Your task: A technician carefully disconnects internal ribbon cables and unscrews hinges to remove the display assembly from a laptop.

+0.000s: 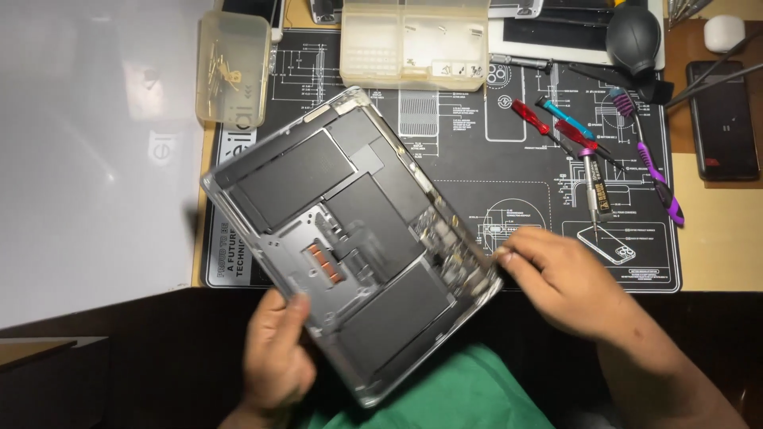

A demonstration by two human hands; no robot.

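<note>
Black repair mat [477,171] covers the wooden bench, with screwdrivers [556,127] at upper right and 2 clear parts boxes [415,40] along the top. Opened laptop chassis [350,238] sits tilted at centre frame, bottom cover already off, batteries and board exposed. My left hand [274,349] grips its lower edge, fingers closed around it. My right hand [568,278] touches its right edge, fingers curled; whether they pinch anything, I cannot tell. Internal components remain in place

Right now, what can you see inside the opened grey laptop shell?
Inside the opened grey laptop shell lie flat black battery cells and copper-coloured flex strips. The left hand covers part of the near edge, and the right hand touches the right corner. What lies beneath the shell is hidden.
</note>
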